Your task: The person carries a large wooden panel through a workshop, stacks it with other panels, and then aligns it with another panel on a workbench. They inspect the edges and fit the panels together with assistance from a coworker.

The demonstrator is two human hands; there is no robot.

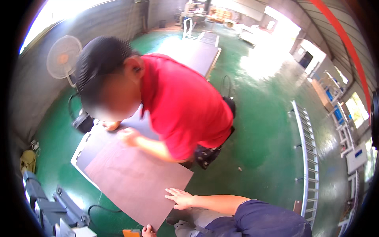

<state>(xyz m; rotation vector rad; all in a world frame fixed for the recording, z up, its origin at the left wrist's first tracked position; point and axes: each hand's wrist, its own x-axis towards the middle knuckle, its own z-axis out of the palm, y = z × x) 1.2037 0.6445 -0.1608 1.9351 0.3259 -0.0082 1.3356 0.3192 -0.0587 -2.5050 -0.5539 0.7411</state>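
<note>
A brownish-pink flat sheet (138,181) lies over a grey panel (85,156) with a white edge. My right hand (179,198) rests on the sheet's right edge, fingers spread and stretched out. At the near corner, my left hand (149,231) pinches the sheet's edge; only its fingertips show at the bottom of the picture. Across from me a person in a red shirt (181,102) and dark cap bends over the sheet. One of that person's hands (129,136) is on or just above its far part, blurred; their other hand (111,125) is partly hidden.
Dark grey equipment (55,209) stands at the lower left, near an orange item (131,233). A white fan (64,57) stands by the left wall. Behind the person is another long panel-topped table (193,55). A metal roller conveyor (308,158) runs along the right.
</note>
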